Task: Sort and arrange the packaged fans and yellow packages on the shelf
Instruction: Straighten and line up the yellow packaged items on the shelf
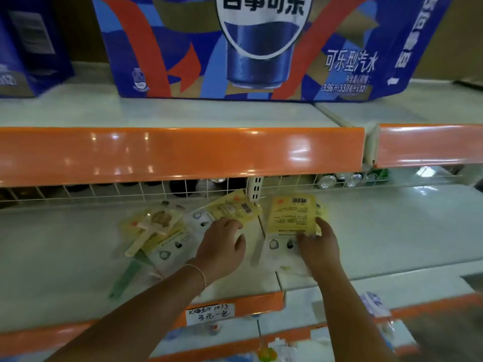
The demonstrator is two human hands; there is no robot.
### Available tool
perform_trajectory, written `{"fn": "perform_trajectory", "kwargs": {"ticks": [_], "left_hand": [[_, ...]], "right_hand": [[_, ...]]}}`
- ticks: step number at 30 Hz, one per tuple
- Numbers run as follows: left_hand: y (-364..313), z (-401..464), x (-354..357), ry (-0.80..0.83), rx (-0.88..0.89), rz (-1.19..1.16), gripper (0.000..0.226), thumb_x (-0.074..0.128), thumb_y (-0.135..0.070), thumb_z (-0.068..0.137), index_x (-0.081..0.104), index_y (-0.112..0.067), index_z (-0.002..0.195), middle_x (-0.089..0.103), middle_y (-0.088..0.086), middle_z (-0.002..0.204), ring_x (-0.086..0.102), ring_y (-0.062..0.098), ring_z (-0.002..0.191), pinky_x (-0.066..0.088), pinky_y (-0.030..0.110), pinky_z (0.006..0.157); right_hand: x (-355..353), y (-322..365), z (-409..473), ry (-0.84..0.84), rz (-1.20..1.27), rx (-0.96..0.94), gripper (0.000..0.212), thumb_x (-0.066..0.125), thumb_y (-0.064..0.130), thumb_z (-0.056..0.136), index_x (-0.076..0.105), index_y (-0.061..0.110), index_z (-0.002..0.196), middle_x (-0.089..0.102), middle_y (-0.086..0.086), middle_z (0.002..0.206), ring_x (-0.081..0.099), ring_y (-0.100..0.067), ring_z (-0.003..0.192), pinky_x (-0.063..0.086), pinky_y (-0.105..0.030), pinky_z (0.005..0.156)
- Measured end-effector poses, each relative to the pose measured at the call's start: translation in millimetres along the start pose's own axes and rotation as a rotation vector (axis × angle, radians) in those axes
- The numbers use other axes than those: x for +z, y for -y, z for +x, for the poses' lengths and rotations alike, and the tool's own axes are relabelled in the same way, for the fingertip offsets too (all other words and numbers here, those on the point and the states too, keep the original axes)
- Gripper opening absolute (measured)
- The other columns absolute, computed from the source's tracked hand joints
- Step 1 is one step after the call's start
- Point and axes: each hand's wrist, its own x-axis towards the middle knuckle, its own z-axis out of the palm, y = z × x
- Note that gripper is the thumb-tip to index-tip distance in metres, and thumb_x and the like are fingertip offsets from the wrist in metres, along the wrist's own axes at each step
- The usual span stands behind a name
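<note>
On the white middle shelf lie several yellow packages and packaged fans. My right hand grips a yellow package, barcode side up, over a white fan pack. My left hand rests, fingers curled, on the lower edge of another yellow package that lies tilted against the wire fence. Left of it lies a loose heap: a fan in a yellow pack with a cream handle, white packs, and a green handle pointing to the front edge.
An orange-edged upper shelf overhangs the work area and carries a large blue cola carton. A white wire fence backs the middle shelf, with cans behind it. A handwritten price label hangs on the front edge.
</note>
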Motion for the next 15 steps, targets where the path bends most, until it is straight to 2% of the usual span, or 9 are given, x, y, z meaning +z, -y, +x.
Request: {"fn": "perform_trajectory", "kwargs": {"ticks": [2,7,11,15], "left_hand": [[-5.5,2.4,6.3,0.02,0.01,-0.013,0.034,0.045,-0.031,0.098,0.052,-0.015,0.128,0.05,0.0,0.127,0.044,0.017,0.122,0.039,0.031,0.101],[-12.9,7.8,13.2,0.061,0.018,-0.033,0.034,0.044,-0.032,0.099,0.052,-0.017,0.128,0.048,0.0,0.127,0.045,0.017,0.12,0.04,0.031,0.1],[-9.4,10.0,14.1,0.047,0.034,-0.019,0.034,0.045,-0.031,0.098,0.053,-0.016,0.128,0.049,0.0,0.125,0.046,0.016,0.119,0.039,0.028,0.099],[-2.6,9.8,11.9,0.036,0.023,-0.013,0.033,0.047,-0.03,0.097,0.054,-0.015,0.126,0.05,0.0,0.125,0.047,0.016,0.119,0.04,0.032,0.101]], "right_hand": [[-11.0,-3.2,7.3,-0.028,-0.02,0.004,0.058,0.06,0.011,0.089,0.039,0.019,0.142,0.066,-0.01,0.114,0.06,-0.02,0.092,0.051,-0.034,0.083],[-27.9,-7.3,22.8,-0.078,-0.098,0.001,0.057,0.06,0.012,0.089,0.04,0.019,0.141,0.065,-0.011,0.116,0.058,-0.022,0.089,0.046,-0.03,0.076],[-30.8,-8.4,33.6,-0.084,-0.184,0.003,0.057,0.061,0.017,0.089,0.039,0.02,0.142,0.064,-0.01,0.119,0.063,-0.029,0.099,0.052,-0.04,0.087],[-29.2,-10.5,42.1,-0.043,-0.321,0.0,0.058,0.062,0.026,0.086,0.043,0.019,0.14,0.065,-0.009,0.121,0.063,-0.029,0.103,0.05,-0.041,0.094]]}}
